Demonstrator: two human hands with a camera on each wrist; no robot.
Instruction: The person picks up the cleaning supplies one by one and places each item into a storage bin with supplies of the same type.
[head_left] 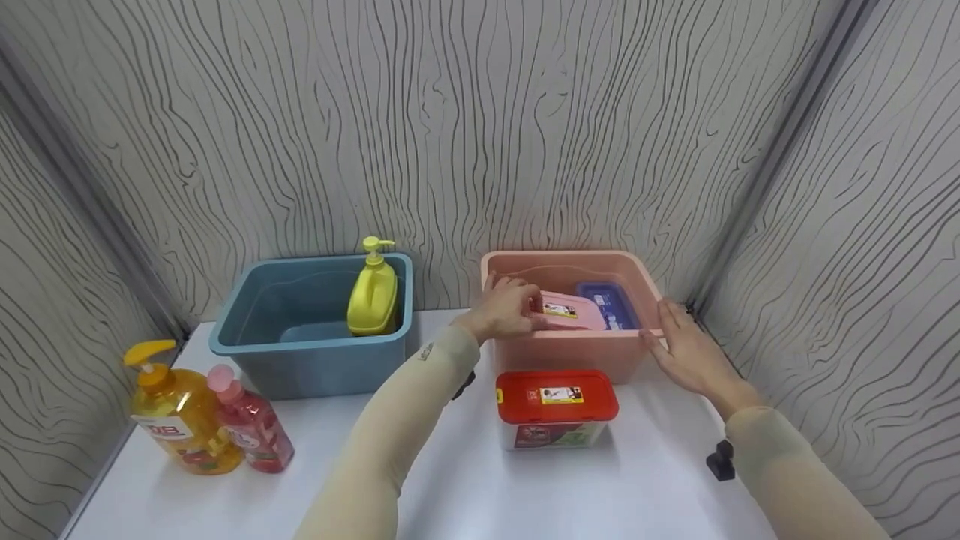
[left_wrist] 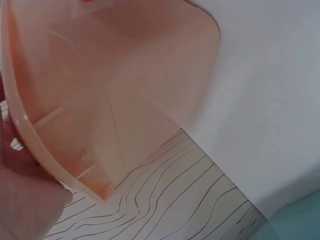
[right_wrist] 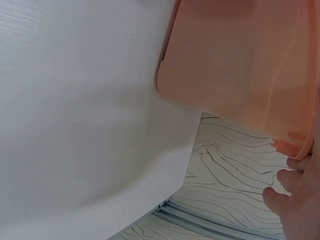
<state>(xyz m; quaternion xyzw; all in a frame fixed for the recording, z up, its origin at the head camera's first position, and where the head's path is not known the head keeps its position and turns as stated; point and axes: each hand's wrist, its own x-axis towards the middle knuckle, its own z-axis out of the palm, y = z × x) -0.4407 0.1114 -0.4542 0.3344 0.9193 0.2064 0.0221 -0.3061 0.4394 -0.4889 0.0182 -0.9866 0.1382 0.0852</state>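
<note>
My left hand (head_left: 506,307) reaches over the left rim of the pink plastic bin (head_left: 562,354). Its fingers and thumb curl around the left end of a pink-lidded container (head_left: 574,313) inside the bin. A blue-lidded container (head_left: 611,304) sits to the right of it in the same bin. At the bin's right front corner, my right hand (head_left: 690,352) rests against the rim with fingers fairly straight. In the left wrist view the bin wall (left_wrist: 145,75) hides most of the left hand's fingers. The right wrist view shows fingertips (right_wrist: 275,200) beside the rim.
A red-lidded container (head_left: 556,397) stands before the pink bin. Left of that bin, a blue-grey bin (head_left: 322,367) holds a yellow pump bottle (head_left: 373,296). An orange pump bottle (head_left: 184,420) and a pink bottle (head_left: 255,427) stand at the left. Patterned panels (head_left: 450,135) enclose the table.
</note>
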